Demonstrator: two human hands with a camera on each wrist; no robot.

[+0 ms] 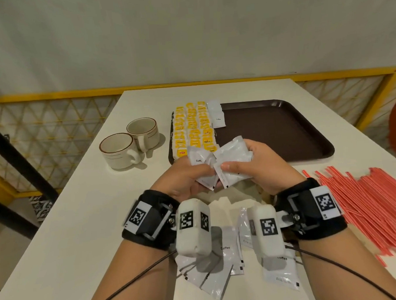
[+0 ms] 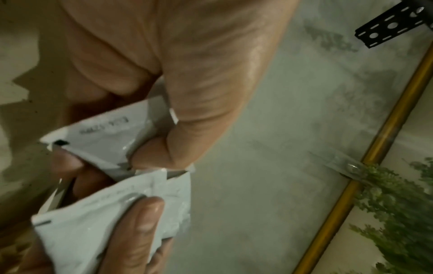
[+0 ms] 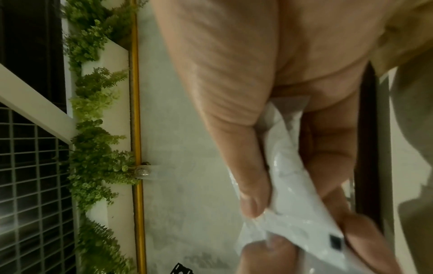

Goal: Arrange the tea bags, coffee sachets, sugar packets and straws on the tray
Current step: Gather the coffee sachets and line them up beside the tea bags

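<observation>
- White desk carries a brown tray at 12 o'clock.
- Left hand and right hand both grip coffee sachets at the tray's near edge.
- Tea bags fill the tray's 9 o'clock side.
- Straws lie at 3 o'clock.

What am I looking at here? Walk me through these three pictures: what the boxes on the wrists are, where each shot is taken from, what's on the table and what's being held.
No machine here: a person works with bare hands. The white boxes strapped to the wrists are cameras. The wide picture comes from a head-worn camera looking down; the other two look along each hand at the fingers.

On the white table sits a brown tray. Yellow tea bags lie in rows at its left end, with a white coffee sachet beside them. Left of the tray stand two cups. Red straws lie in a pile to the right, off the tray. More coffee sachets lie loose near the person.

The left hand and right hand each grip white sachets, held above the table in front of the tray.
</observation>
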